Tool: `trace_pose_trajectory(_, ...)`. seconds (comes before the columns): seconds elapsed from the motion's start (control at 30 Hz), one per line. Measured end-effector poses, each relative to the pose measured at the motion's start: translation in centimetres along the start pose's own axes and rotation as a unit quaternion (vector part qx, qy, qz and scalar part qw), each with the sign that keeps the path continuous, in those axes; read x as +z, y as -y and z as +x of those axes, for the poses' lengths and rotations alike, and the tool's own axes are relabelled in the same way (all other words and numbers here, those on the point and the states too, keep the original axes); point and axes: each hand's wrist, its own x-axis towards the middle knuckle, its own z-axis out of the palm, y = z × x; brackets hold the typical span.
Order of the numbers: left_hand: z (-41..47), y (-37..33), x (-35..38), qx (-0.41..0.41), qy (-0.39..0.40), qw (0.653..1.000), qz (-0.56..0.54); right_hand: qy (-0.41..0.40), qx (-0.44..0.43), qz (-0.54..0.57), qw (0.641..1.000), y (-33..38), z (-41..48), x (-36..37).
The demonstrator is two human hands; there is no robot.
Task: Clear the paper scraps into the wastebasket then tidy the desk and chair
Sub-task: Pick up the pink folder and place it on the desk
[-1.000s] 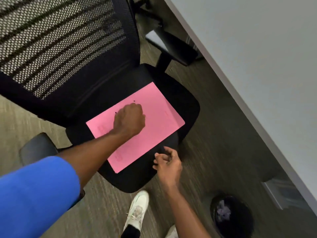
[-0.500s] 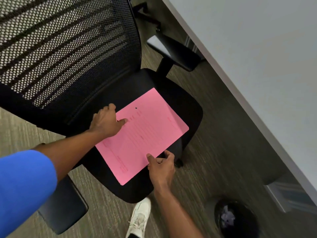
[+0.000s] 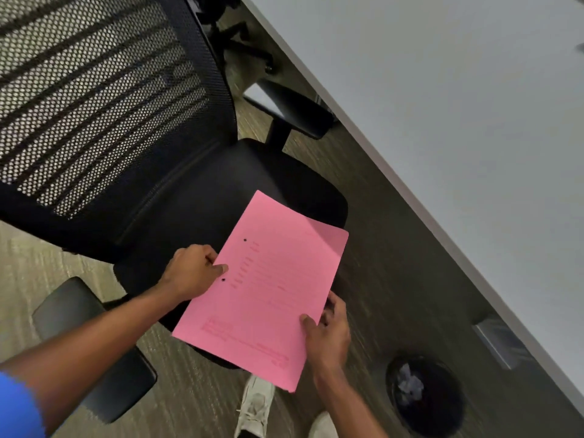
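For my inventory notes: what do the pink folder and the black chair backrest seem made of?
Pink folder: probably thin matte card; it bends slightly where the left hand and right hand grip it. Black chair backrest: perforated mesh, likely synthetic; light shows through its holes.

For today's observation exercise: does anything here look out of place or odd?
The pink folder hangs off the chair seat, gripped by the left hand and right hand. Crumpled paper sits properly in the wastebasket.

one pink folder (image 3: pixel 265 289); one chair (image 3: pixel 202 191); one wastebasket (image 3: pixel 425 396); two hands; two shoes
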Motion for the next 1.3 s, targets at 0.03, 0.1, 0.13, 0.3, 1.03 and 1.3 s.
trace_pose_trajectory(0.03, -1.2, -0.1, 0.2, 0.002, 0.002, 1.000, -0.009, 0.005, -0.004, 0.007, 1.000, 0.1, -0.7, -0.9)
trace_pose_trajectory(0.1, -3.8, -0.4, 0.5, 0.001, 0.013, 1.000, -0.028, 0.011, -0.017, 0.012, 1.000, 0.3, -2.3, -2.8)
trace_pose_trajectory(0.13, -5.1, -0.5, 0.7, -0.002, 0.018, 0.999, -0.039, 0.016, -0.021, 0.006, 1.000, 0.4, -3.0, -3.8)
trace_pose_trajectory(0.3, -11.6, -1.4, 1.1, -0.002, 0.005, 0.997, -0.080, 0.048, -0.039, -0.019, 0.998, 1.5, -6.7, -8.8)
trace_pose_trajectory(1.03, -31.0, -13.8, -2.6, 0.152, 0.031, 0.974, -0.165, 0.054, -0.127, -0.087, 0.987, 9.1, -17.4, -31.3)
trace_pose_trajectory(1.3, -33.3, -18.4, -3.6, 0.181, 0.027, 0.967, -0.175, 0.026, -0.130, -0.085, 0.987, 9.6, -19.0, -35.5)
